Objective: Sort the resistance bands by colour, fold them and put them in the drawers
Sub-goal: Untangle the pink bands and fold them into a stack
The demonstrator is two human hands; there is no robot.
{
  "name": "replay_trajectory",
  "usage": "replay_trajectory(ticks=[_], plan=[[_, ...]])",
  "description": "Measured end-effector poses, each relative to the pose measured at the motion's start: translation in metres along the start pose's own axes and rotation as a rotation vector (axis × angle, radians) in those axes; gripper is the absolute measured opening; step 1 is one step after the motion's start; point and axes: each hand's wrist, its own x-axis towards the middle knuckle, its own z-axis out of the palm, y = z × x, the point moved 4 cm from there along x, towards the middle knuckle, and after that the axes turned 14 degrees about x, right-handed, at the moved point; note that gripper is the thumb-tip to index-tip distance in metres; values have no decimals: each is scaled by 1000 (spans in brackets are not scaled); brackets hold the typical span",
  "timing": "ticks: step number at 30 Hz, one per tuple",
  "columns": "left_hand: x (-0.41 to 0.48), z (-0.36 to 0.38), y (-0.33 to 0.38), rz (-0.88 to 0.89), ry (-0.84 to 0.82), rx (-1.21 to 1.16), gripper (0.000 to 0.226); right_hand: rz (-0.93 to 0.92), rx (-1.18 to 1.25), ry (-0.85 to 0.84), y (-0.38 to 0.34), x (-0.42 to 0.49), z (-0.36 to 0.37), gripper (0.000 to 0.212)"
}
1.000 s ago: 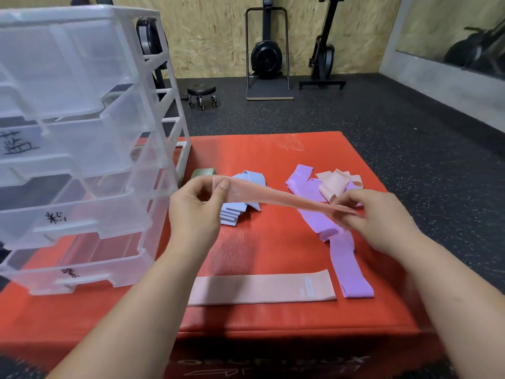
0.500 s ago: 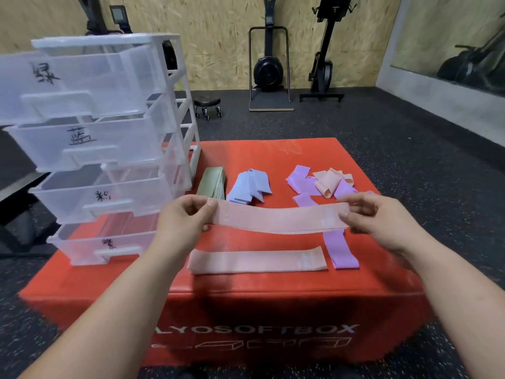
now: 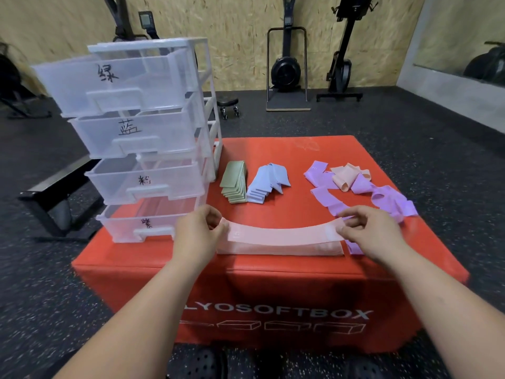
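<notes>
We held a pale pink band [image 3: 284,234], flat and matte, stretched left to right with its middle sagging toward us. Our left hand [image 3: 197,233] pinched its left end between thumb and fingers; our right hand [image 3: 369,231] pinched the right end likewise. It hung just over a second pink band [image 3: 281,248] lying flat along the near edge of the red soft box [image 3: 273,291]. Beyond lay the green stack [image 3: 234,181], blue stack [image 3: 266,184], loose purple bands [image 3: 388,199] and the clear drawer unit [image 3: 142,149].
</notes>
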Motion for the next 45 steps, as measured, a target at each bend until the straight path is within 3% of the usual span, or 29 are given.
replay_trajectory(ticks=[6,12,17,22,24,28,45], plan=[[-4,8,-2,103,-15,165,16,-96,-212,-21,2,-3,17,26],[3,27,-4,319,-95,504,25,-71,-549,-121,10,-1,24,36],[15,19,3,440,-117,477,40,-182,-513,-156,-4,4,21,36],[12,24,-3,520,-412,465,74,-215,-626,-419,-5,5,25,66],[10,27,-8,509,-483,481,76,-183,-686,-455,4,6,25,71],[9,26,-8,533,-458,461,68,-170,-728,-471,15,11,24,63],[16,32,-7,537,-445,436,74,-148,-626,-438,8,15,10,53]])
